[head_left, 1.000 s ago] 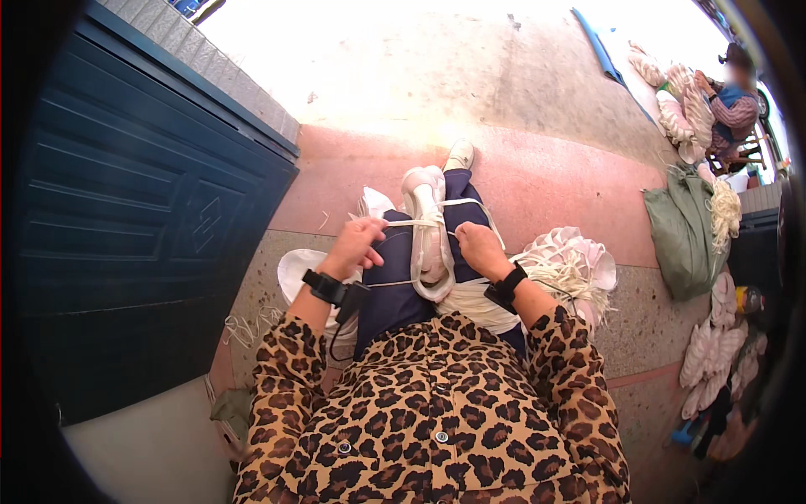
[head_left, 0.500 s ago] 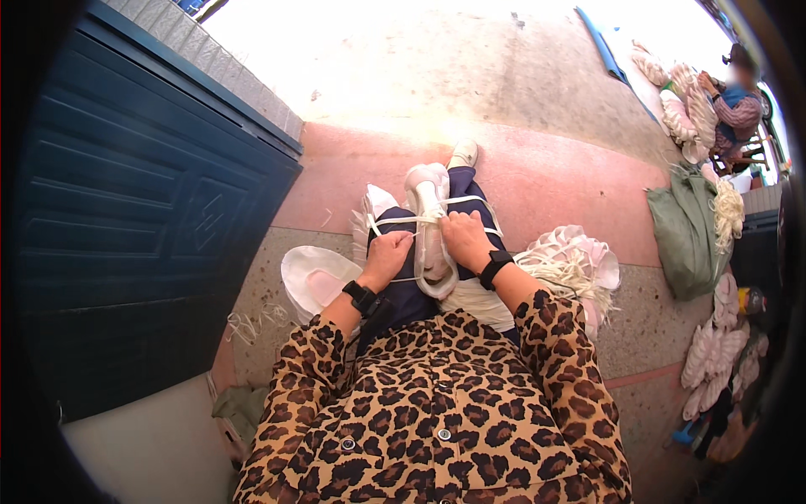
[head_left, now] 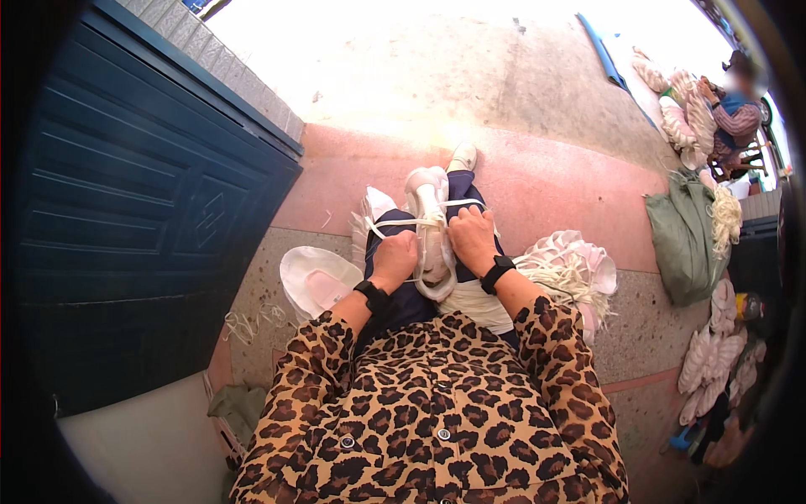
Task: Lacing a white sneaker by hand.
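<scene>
A white shoe upper [head_left: 429, 195] lies lengthwise across my lap, with a cream shoelace [head_left: 400, 223] threaded through it and looping out to both sides. My left hand [head_left: 394, 261] is closed at the upper's left edge, pinching the lace; its fingertips are partly hidden. On the opposite edge, my right hand [head_left: 473, 241] is also closed, its curled fingers on the lace beside the opening. Another white upper piece [head_left: 319, 280] with a pink patch rests by my left thigh.
Beside my right leg sits a heap of uppers and loose laces [head_left: 573, 269]. A dark blue door [head_left: 143, 193] stands on the left. Farther right are a green sack [head_left: 690, 239], bundled uppers [head_left: 714, 357] and a seated person [head_left: 735, 118] handling more bundles.
Both hands have shifted slightly. My left hand has turned more knuckles-up against the upper, and my right hand has drawn a little to the right, away from the upper's middle.
</scene>
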Demonstrator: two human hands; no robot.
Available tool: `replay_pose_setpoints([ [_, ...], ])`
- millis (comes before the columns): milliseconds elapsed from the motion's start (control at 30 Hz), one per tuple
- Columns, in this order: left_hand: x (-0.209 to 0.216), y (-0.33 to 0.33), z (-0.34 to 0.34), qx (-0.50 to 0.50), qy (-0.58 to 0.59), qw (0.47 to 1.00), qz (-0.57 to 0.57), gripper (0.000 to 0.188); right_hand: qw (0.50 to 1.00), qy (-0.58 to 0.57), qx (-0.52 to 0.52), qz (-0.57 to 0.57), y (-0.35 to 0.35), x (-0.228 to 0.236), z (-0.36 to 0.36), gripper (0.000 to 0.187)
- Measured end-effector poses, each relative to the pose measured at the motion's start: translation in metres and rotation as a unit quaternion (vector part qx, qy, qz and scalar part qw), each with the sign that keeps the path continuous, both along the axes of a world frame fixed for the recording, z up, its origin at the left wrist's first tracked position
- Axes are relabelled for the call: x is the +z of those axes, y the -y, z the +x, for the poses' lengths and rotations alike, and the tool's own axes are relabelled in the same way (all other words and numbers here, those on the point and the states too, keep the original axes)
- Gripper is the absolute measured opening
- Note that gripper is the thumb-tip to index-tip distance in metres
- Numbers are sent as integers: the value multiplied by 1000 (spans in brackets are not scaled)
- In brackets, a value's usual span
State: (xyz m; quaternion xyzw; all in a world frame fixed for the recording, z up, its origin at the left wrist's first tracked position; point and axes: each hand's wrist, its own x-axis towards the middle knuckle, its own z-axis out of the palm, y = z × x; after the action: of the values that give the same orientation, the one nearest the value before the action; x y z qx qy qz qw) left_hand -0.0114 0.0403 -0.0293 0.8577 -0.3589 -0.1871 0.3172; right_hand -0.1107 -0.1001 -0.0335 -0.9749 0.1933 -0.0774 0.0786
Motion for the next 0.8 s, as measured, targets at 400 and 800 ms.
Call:
replay_pose_setpoints([
  [400,7,1,-23,-25,89,988,122,23,1000,-21,15,6,-14,10,-9,24],
  [800,11,15,7,-47,73,996,23,22,996,6,-30,82,-8,-16,-14,12],
])
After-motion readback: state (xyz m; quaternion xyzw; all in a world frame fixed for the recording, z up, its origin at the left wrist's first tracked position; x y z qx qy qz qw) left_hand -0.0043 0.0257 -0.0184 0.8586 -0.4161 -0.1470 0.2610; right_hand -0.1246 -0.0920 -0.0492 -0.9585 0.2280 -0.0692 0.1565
